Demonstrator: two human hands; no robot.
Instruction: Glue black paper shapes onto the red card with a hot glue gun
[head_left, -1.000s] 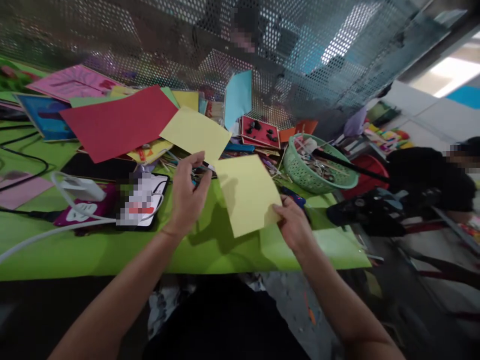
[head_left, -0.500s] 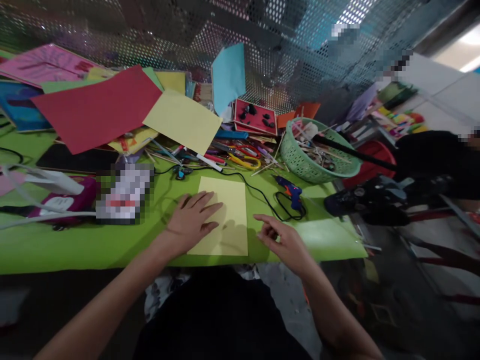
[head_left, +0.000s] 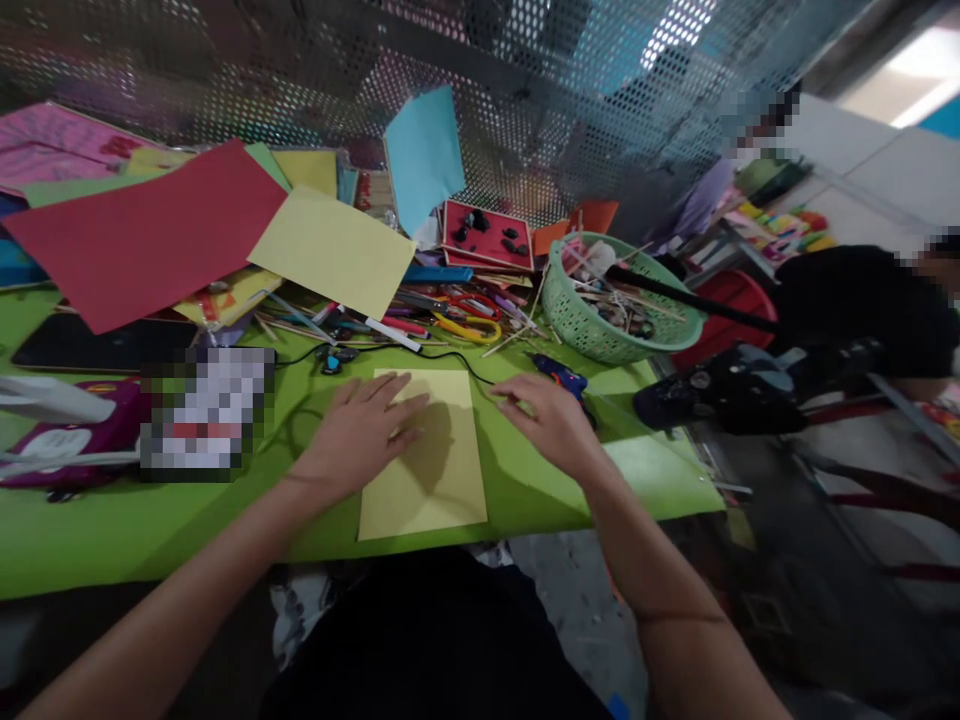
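A pale yellow paper sheet (head_left: pixel 435 470) lies flat on the green table cover (head_left: pixel 112 520) near its front edge. My left hand (head_left: pixel 360 435) rests palm down on the sheet's left half, fingers stretched out. My right hand (head_left: pixel 551 420) hovers just right of the sheet with fingers spread, holding nothing. It is close to a blue glue gun (head_left: pixel 559 375) and its black cable (head_left: pixel 450 355).
Red (head_left: pixel 135 240), yellow (head_left: pixel 330 250) and blue (head_left: pixel 424 155) paper sheets are piled at the back against a perforated metal screen. Scissors (head_left: pixel 469 320), pens and sticks lie behind the sheet. A green basket (head_left: pixel 592 335) stands right. A person in black sits far right.
The yellow sheet, held up in both hands a second ago, now lies flat on the table. My left hand presses it; my right hand has let go and moved forward towards the glue gun.
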